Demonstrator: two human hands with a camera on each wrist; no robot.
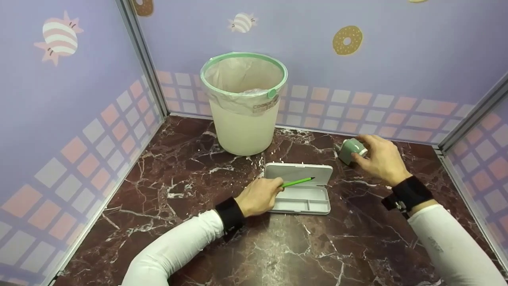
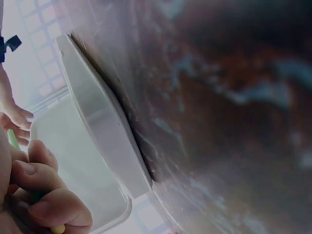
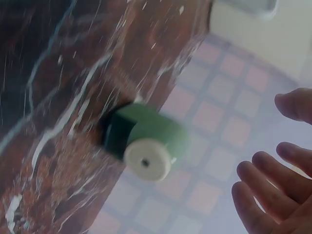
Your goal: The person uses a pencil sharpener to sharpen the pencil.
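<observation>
My left hand pinches a green pencil, its dark tip pointing right over an open white pencil case. In the left wrist view, curled fingers wrap the pencil, whose yellowish end pokes out below them. The case lies with its lid raised at the back and shows divided compartments. To its right stands a green pencil sharpener with a white round face and a small hole. My right hand is beside the sharpener; the right wrist view shows the fingers spread loosely and apart from it.
Behind the case stands a cream bin with a green rim and a plastic liner. Small white crumbs lie on the dark red marbled tabletop near it. Patterned panels close in the back and both sides.
</observation>
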